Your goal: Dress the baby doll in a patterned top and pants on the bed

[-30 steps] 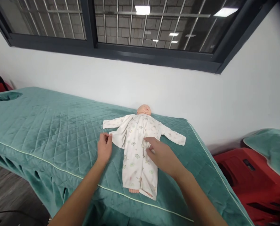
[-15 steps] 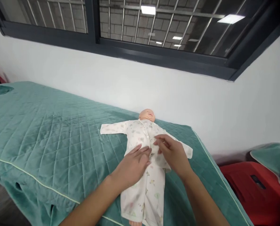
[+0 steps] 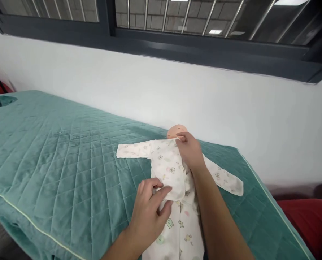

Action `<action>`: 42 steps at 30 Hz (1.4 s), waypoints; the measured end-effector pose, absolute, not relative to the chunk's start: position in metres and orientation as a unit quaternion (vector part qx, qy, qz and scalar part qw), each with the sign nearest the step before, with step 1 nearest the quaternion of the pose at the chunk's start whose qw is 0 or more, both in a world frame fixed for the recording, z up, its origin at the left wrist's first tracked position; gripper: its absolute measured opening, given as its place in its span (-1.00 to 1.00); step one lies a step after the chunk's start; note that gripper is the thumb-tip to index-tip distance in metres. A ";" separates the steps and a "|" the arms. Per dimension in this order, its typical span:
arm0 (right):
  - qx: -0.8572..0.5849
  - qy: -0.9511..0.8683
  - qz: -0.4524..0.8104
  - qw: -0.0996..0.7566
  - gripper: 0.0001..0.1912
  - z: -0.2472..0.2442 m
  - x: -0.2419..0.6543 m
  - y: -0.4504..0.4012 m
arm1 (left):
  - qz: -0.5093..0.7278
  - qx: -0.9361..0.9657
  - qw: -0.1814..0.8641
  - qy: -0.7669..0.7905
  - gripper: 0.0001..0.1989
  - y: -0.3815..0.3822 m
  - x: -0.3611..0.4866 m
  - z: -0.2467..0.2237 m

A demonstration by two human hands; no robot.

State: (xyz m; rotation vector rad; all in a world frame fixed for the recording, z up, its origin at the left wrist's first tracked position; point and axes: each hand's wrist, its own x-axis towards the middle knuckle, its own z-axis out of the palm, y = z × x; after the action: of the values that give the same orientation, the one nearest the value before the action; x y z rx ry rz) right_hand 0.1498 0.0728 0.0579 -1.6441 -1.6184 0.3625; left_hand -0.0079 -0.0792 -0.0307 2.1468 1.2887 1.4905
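A baby doll [image 3: 176,130] lies on its back, its head toward the wall, in a white baby shirt [image 3: 165,159] and matching trousers [image 3: 174,231] with small animal prints. Its sleeves stretch out to both sides. My right hand [image 3: 189,150] pinches the shirt's front edge at the collar, just below the doll's chin, and covers part of the face. Lower down, my left hand [image 3: 151,209] has its thumb and index finger closed on the shirt's bottom hem. The front panel lies across the doll's chest and belly.
The doll rests on a bed with a green quilted cover [image 3: 90,173], with a hole [image 3: 1,101] at its far left end. Behind stand a white wall [image 3: 109,83] and a barred window [image 3: 199,18]. A red object [image 3: 307,220] is beside the bed on the right.
My right hand has moved up from the chest to the collar. My left hand has shifted down to the hem. The shirt's front panel now lies further across, and the view has come closer.
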 end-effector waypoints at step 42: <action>-0.714 -0.535 0.223 0.393 -0.78 0.053 0.191 0.058 | 0.385 0.725 0.304 0.484 -0.86 0.093 0.046 0.042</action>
State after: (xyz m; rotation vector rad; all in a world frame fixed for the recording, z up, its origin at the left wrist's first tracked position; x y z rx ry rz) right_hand 0.1905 0.0583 0.0528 -1.8116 -1.3583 0.5652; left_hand 0.0458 0.0928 0.0421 1.9203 1.2817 1.0187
